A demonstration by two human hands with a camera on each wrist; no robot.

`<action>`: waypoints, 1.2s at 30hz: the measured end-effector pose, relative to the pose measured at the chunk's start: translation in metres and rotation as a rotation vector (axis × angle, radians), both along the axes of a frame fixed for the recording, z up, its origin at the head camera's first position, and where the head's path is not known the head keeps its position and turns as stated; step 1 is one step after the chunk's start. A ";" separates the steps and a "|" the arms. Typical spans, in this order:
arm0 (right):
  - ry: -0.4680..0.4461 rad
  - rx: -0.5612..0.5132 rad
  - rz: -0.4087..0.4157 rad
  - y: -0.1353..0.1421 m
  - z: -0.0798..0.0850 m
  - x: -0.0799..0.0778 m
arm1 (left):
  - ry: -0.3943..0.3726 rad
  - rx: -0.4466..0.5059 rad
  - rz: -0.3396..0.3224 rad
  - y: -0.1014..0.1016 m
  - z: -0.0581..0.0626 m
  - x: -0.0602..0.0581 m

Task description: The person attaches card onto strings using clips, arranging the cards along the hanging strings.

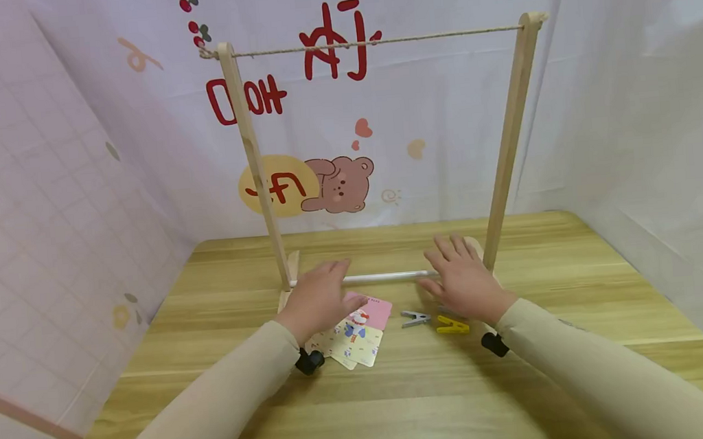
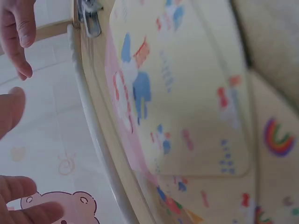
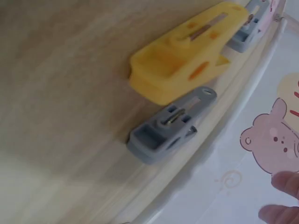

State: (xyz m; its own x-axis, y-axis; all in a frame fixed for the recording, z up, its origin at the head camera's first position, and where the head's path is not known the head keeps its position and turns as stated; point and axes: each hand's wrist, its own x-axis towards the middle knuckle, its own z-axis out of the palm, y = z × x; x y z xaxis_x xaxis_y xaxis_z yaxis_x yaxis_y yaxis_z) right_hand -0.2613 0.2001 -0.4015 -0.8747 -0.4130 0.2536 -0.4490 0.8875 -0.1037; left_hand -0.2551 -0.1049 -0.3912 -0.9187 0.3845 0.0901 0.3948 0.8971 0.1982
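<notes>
My left hand [image 1: 321,301], its fingers loosely extended, hovers over a fan of printed cards [image 1: 361,343] and holds nothing. One card is pink; the others are pale yellow with small coloured drawings, and in the left wrist view these cards [image 2: 187,102] overlap. On the right, my right hand [image 1: 468,279] is spread above the clothespins with nothing in its grasp. A grey clothespin [image 1: 416,318] and a yellow clothespin [image 1: 452,325] lie on the table. Another grey clothespin [image 3: 170,123] shows beside the yellow one in the right wrist view; from the head it is mostly hidden under the right hand.
A wooden stand has a left post [image 1: 254,158] and a right post [image 1: 513,141]. A rope [image 1: 424,37] stretches between their tops, and a white rod [image 1: 387,276] joins them near the wooden table [image 1: 403,408]. Behind hangs a printed white cloth [image 1: 454,101].
</notes>
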 end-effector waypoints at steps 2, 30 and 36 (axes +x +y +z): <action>0.004 0.002 0.027 0.002 0.003 0.004 | -0.023 -0.008 -0.009 -0.001 0.001 0.004; -0.190 0.060 0.174 0.028 -0.003 0.025 | -0.217 -0.063 0.032 -0.007 -0.021 0.025; -0.182 0.093 0.180 0.027 -0.004 0.029 | -0.207 -0.082 0.033 -0.007 -0.022 0.025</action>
State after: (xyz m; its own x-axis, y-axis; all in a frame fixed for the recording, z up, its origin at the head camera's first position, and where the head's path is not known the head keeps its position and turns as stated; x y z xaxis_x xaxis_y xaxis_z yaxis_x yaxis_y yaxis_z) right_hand -0.2325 0.2272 -0.4054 -0.8129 -0.5801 0.0527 -0.5818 0.8045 -0.1194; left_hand -0.2303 -0.1119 -0.4133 -0.9265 0.3525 -0.1320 0.3239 0.9253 0.1975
